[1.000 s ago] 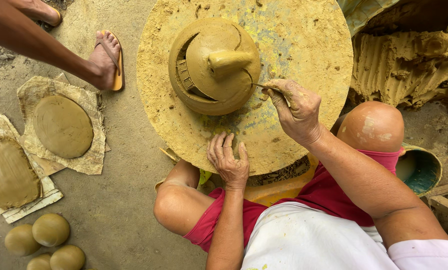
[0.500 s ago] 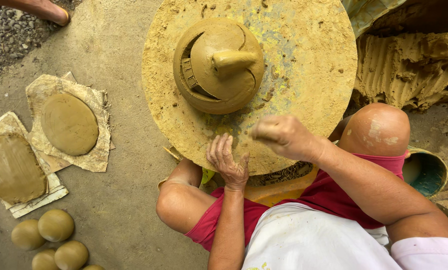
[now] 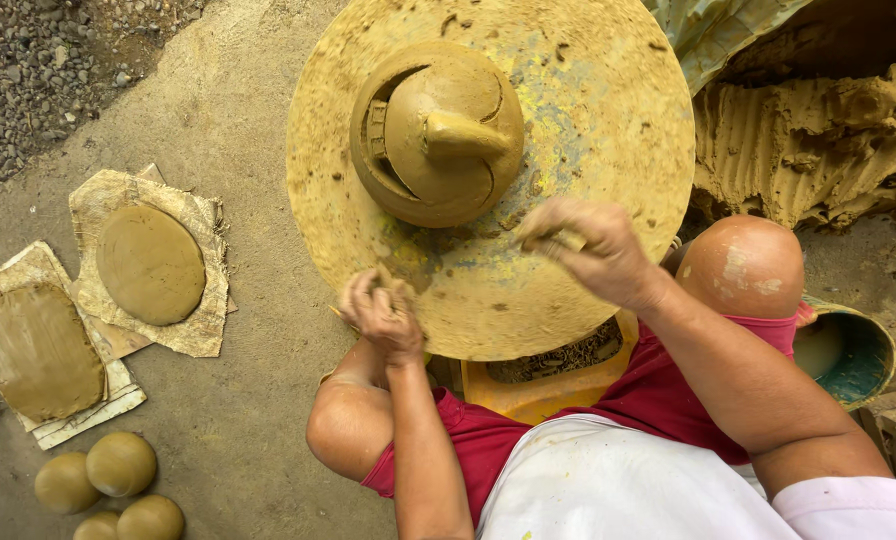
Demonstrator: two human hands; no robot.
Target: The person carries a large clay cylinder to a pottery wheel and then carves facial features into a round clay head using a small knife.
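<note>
Landmark: the round potter's wheel [image 3: 608, 120], caked in clay, is being taken as reference for every place below
Clay piece: a lidded clay vessel [image 3: 436, 132] with a stub handle is being carried at the wheel's centre
Right hand: the right hand [image 3: 593, 250] is being drawn back from the vessel toward the wheel's near side; a small clay-coated object is being pinched in curled fingers
Left hand: the left hand [image 3: 383, 312], earlier flat at the wheel's near rim, is now being curled at that rim, fingers pressed together around clay
Meaning: trimming contact with the vessel is judged to be broken
Unclear: both hands are being blurred; the pinched object cannot be identified
Beyond the wheel's left: clay slabs [image 3: 150, 262] and balls [image 3: 120, 464] are being dried
</note>
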